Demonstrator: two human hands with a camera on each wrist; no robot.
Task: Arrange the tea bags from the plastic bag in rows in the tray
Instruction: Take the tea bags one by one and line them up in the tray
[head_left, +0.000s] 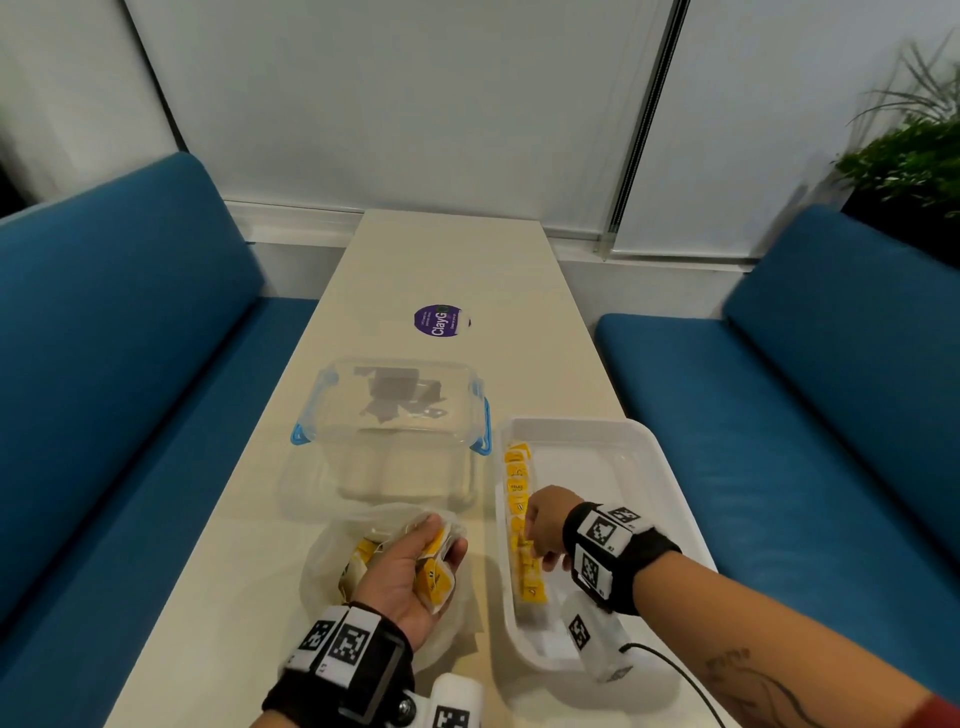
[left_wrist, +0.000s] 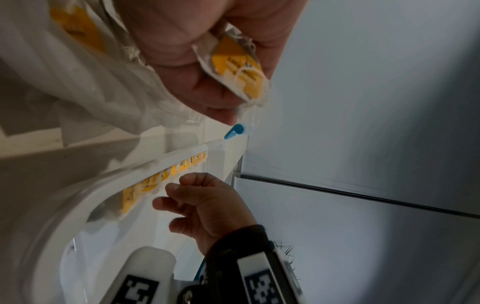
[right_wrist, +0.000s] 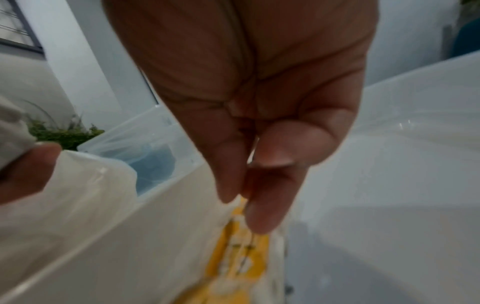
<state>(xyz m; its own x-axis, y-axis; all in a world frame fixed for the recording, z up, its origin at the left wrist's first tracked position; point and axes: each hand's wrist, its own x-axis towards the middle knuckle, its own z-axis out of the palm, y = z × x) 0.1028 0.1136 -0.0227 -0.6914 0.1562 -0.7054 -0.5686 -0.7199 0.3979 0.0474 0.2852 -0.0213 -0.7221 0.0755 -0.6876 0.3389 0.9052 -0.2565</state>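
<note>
My left hand (head_left: 423, 564) hovers over the crumpled clear plastic bag (head_left: 330, 561) and grips several yellow tea bags (head_left: 435, 578); one of them (left_wrist: 239, 67) shows against the palm in the left wrist view. The white tray (head_left: 623, 452) stands to the right. A row of yellow tea bags (head_left: 518, 483) runs along the tray's left wall. My right hand (head_left: 543, 527) reaches into the tray at the middle of that row. Its thumb and forefinger (right_wrist: 255, 214) pinch the top edge of a tea bag (right_wrist: 239, 263) there.
A clear lidded container (head_left: 395, 415) with blue clips stands behind the bag. Further back, a purple round sticker (head_left: 441, 319) lies on the beige table. Blue benches (head_left: 130, 364) flank the table on both sides. A black cable (head_left: 675, 670) trails from my right wrist.
</note>
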